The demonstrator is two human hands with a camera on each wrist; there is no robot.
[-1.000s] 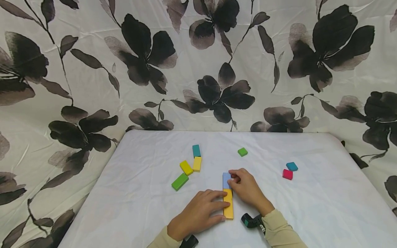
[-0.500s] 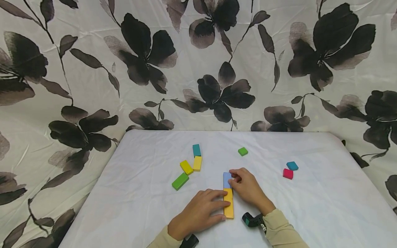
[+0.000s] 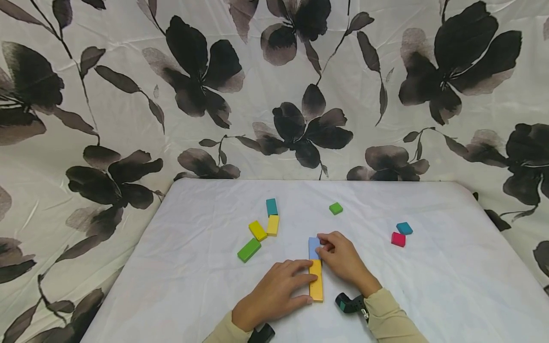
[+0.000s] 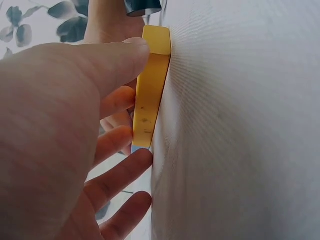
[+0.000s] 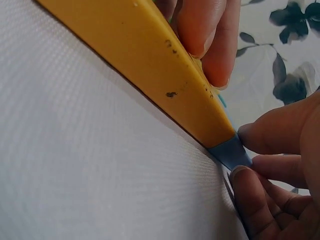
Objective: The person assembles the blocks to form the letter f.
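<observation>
**Between the two hands: yellow bar [image 3: 316,289] and light blue block [image 3: 313,245] in line, ends meeting**

At the left hand [image 3: 276,289], the fingers are nearly straight and loosely spread. Two fingertips rest on the yellow bar, and the thumb touches it by its near end. Small dark marks are noted on the bar's side.

At the right hand [image 3: 343,257], thumb and fingers are curled and pinch the light blue block, which adjoins the bar's far end. Both pieces lie flat on the surface [image 3: 450,286].

Beyond the left hand's fingers, running away from them: a long green block [image 3: 249,250], a bright yellow block [image 3: 257,230], a pale yellow block [image 3: 272,226] and a teal block [image 3: 271,207], neighbours touching or nearly so.

Straight beyond the right hand's fingers, apart: a small green block [image 3: 336,208]. To their right, well apart: a red block [image 3: 398,239] and a dark blue-green block [image 3: 404,228], just beside each other.

Behind everything: a flower-printed cloth [image 3: 240,114].
</observation>
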